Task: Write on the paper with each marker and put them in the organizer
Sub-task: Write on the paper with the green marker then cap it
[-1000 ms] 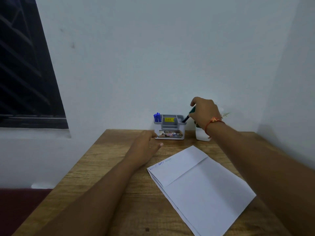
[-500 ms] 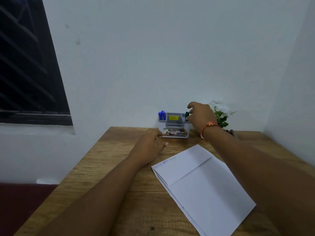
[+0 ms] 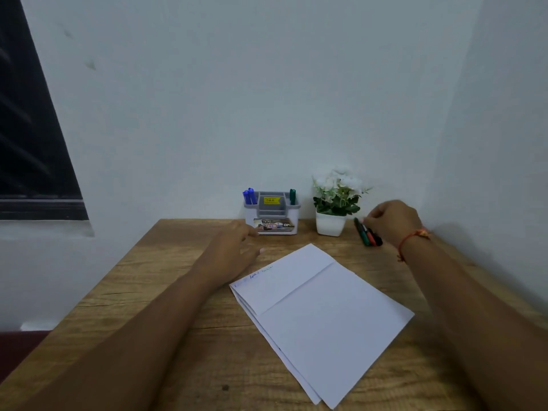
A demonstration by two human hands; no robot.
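— At the centre of the frame, against the white wall, what is standing on the wooden table (image 3: 166,292)?

— A grey and white organizer (image 3: 272,213) is sitting there. Two blue markers (image 3: 249,196) are poking up from its left compartment, and a green marker (image 3: 292,196) is standing upright in its right one.

— And the paper?

— Folded white paper (image 3: 326,318) is lying lower down, centre-right of the frame, with faint writing near its upper left corner.

— Where are the hands?

— The left hand (image 3: 234,244) is resting palm-down on the table, just left of the paper's top edge and below the organizer, its fingers lying loosely together and holding nothing. The right hand (image 3: 394,221) is hovering at the right of the frame, beside a white pot of flowers (image 3: 335,203).

— Is it gripping anything?

— Its fingers are curling narrowly over a small cluster of loose markers (image 3: 367,234) lying on the table just right of the pot. The fingertips are touching or nearly touching the upper ends; I cannot tell whether they are actually pinching one. A red thread bracelet (image 3: 410,238) is circling that wrist.
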